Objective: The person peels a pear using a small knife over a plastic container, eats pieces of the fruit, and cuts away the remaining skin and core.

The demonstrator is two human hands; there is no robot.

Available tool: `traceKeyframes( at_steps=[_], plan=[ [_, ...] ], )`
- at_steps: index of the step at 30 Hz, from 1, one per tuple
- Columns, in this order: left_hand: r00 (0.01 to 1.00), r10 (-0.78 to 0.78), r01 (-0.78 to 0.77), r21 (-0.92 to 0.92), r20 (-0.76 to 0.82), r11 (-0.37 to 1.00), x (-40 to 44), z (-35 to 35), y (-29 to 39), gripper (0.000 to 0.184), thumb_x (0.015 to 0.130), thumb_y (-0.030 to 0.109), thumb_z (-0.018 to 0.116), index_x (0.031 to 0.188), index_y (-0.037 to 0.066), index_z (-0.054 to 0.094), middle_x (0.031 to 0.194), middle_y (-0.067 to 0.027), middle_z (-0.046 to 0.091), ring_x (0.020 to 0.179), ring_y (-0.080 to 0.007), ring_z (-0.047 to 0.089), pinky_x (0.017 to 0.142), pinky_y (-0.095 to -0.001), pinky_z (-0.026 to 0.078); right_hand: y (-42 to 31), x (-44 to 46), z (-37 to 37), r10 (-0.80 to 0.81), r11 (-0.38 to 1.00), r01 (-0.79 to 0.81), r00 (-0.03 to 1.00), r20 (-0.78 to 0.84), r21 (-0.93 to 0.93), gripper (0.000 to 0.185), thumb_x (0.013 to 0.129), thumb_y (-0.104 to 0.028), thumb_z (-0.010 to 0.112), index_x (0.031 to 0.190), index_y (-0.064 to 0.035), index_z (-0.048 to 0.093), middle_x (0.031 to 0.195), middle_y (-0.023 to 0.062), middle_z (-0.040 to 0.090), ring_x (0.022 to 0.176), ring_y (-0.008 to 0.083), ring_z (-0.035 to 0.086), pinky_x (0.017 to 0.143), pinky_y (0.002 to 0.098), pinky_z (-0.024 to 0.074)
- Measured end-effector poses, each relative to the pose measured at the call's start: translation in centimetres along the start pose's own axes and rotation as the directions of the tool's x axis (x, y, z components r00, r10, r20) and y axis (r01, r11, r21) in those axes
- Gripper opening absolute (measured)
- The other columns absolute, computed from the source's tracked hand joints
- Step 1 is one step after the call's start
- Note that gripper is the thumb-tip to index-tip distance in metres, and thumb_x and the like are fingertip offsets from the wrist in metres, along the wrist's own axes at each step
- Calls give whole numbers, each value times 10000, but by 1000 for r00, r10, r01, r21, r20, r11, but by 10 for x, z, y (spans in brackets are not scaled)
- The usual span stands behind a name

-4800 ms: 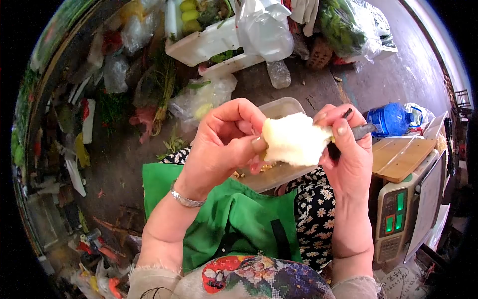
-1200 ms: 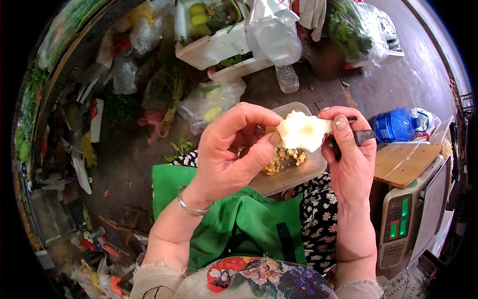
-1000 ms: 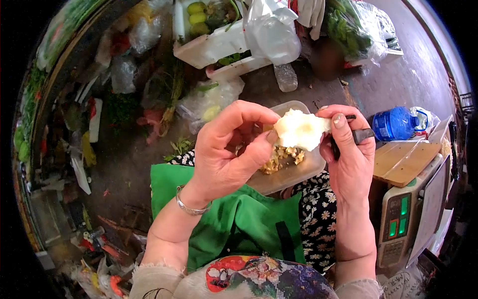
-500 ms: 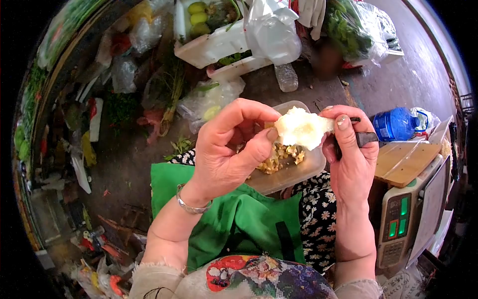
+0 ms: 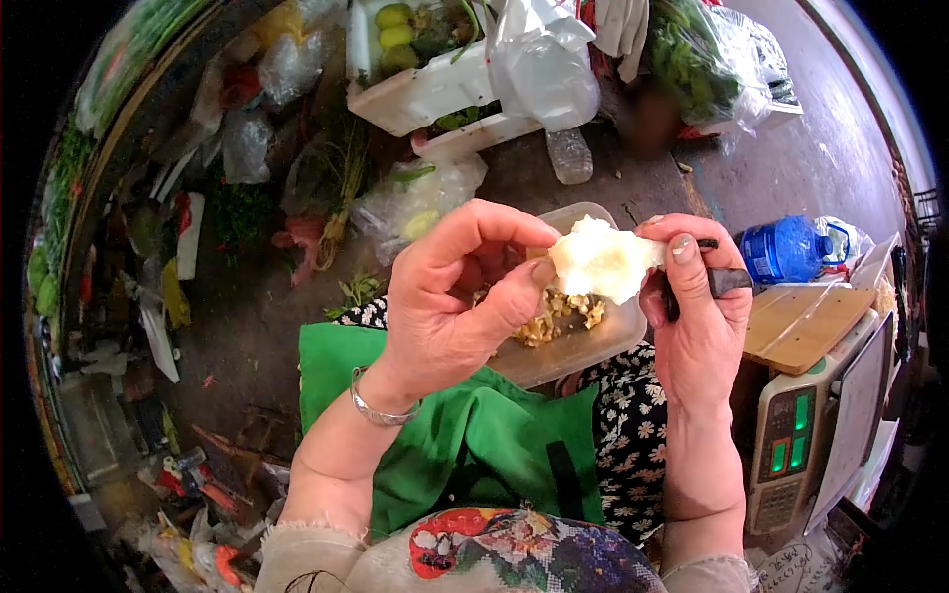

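Note:
A pale, ragged-edged piece of dough [image 5: 599,259], overexposed in the light, is stretched between my two hands. My left hand [image 5: 465,287] pinches its left edge between thumb and bent forefinger. With thumb and forefinger, my right hand [image 5: 697,296] grips the right end, and a dark tool [image 5: 730,280] sticks out of the same hand; its kind is mostly hidden by the fingers. Below the dough sits a clear plastic container [image 5: 568,364] on my lap, holding chopped yellow-brown filling [image 5: 544,321]. A green cloth [image 5: 435,425] covers my lap beside it.
To the right stand a scale [image 5: 786,445] with green digits, a wooden board [image 5: 806,321] and a blue plastic bottle [image 5: 786,247]. Ahead are a white foam box [image 5: 420,94], a clear bottle [image 5: 568,156] and bagged greens [image 5: 692,59]. Bags and vegetables crowd the left.
The dough and both hands have shifted very slightly; the hold on it looks the same. Everything around stays in place.

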State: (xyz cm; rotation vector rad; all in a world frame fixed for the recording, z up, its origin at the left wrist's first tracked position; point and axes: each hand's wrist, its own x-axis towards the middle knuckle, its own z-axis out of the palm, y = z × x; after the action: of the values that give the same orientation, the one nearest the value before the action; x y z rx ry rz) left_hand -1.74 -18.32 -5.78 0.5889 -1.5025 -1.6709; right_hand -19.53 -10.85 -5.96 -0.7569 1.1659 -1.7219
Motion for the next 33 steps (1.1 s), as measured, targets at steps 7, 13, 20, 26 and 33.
traceKeyframes(
  at_steps=[7,13,20,26,33],
  plan=[
    [1000,11,-11,5,10,1000,-3,0,0,188,875,46,621,1046,-8,564,919,2,598,802,-33,553,707,-178,457,-2,-1,1,-23,1000,23,1000,9,-13,193,934,-205,562,976,-23,610,950,56,638,672,73,571,492,163,344],
    [1000,23,-23,-16,-5,1000,-2,2,-2,181,875,37,615,1042,-12,565,931,-4,598,809,-32,556,711,-186,463,-1,-1,1,-22,1000,22,1000,-6,-22,198,934,-211,563,976,-23,611,948,53,638,671,71,570,488,163,344],
    [1000,-24,24,17,-12,1000,-3,-1,-1,146,864,-1,578,1009,-9,562,892,18,577,776,-8,530,690,-168,443,1,-1,0,-3,1000,4,1000,19,-16,201,930,-212,571,979,-22,613,937,48,639,664,65,570,482,160,340],
    [997,-35,36,10,-68,999,-3,3,-2,119,854,-9,573,972,4,563,851,35,571,717,8,506,634,-153,423,1,0,2,14,999,-14,1000,-4,-31,201,928,-210,574,974,-19,617,923,42,640,657,61,570,474,162,337],
    [995,-29,36,74,-97,997,-3,2,-5,111,861,-32,540,959,11,571,810,38,573,681,14,500,595,-147,414,0,0,5,39,999,-40,999,-26,-30,193,932,-200,567,969,-18,619,859,33,631,635,53,556,468,160,325]
  ],
)
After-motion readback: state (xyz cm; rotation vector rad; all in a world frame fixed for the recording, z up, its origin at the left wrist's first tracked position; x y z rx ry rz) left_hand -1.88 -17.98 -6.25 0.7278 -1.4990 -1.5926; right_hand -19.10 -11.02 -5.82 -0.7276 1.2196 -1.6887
